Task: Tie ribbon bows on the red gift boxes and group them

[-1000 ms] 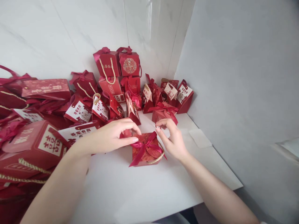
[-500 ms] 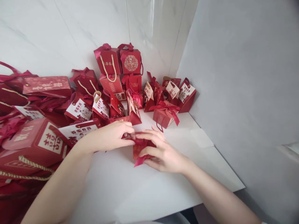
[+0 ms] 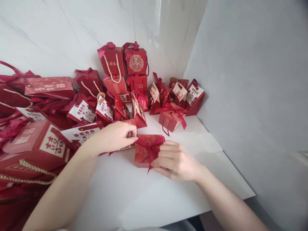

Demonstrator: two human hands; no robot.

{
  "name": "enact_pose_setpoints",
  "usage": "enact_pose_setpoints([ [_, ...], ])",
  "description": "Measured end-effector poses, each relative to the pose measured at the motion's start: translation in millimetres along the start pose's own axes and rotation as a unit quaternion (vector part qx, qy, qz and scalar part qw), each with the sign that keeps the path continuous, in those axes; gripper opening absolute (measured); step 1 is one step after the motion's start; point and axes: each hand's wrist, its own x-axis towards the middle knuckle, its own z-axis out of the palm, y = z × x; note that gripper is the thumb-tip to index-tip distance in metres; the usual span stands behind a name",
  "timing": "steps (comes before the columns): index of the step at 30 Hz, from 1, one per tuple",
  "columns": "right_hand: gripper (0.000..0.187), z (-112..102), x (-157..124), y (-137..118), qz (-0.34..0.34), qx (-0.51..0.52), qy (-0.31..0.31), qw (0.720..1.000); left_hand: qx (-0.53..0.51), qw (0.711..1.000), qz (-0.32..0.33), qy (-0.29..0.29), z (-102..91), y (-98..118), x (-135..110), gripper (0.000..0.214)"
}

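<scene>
A small red patterned gift box (image 3: 141, 155) sits on the white table in front of me. Across its top lies a dark pink ribbon (image 3: 150, 146), looped into a bow at the middle. My left hand (image 3: 124, 136) pinches the ribbon's left loop at the box's upper left corner. On the other side, my right hand (image 3: 174, 160) has its fingers curled closed over the ribbon's right part, against the box's right edge. That side of the box is partly hidden by my fingers.
Many red gift boxes crowd the left, among them a large box with a rope handle (image 3: 31, 150). A stack (image 3: 113, 64) stands against the tiled wall. Behind my right hand sits a ribboned box (image 3: 172, 118). The table's right edge meets a grey wall (image 3: 252, 80).
My hands have drawn apart, the right one moving slightly right and closing its fingers. The ribbon now shows as a bow stretched between them, and more of the box top is visible.
</scene>
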Motion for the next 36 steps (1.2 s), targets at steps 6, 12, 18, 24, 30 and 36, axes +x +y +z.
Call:
enact_pose_setpoints([
  [6, 0.023, -1.4, 2.5, -3.9, -0.012, -0.038, -0.043, 0.998, 0.002, 0.998, 0.038, 0.058, 7.7, 1.0, 2.6, 0.01],
  [12, 0.024, -0.3, 2.8, -4.3, -0.014, -0.048, -0.041, 0.998, -0.102, 0.989, 0.096, 0.047, 19.8, 9.7, 12.3, 0.022],
  [18, 0.024, -1.6, 3.2, -4.5, -0.013, -0.049, -0.041, 0.998, -0.106, 0.989, 0.102, 0.023, 25.0, 10.6, 16.1, 0.019],
  [24, 0.021, 1.8, 0.6, -3.9, -0.011, -0.018, -0.026, 0.999, -0.083, 0.99, 0.115, 0.013, 26.3, 11.3, 17.4, 0.008],
  [30, 0.02, 5.6, -2.5, -3.0, 0.005, 0.033, -0.013, 0.999, -0.036, 0.993, 0.102, 0.04, 33.5, 17.5, 13.8, 0.006],
  [36, 0.014, -1.0, 5.5, -11.0, -0.003, 0.094, -0.028, 0.995, -0.024, 0.994, 0.081, 0.069, 37.6, 21.4, 17.7, 0.008],
])
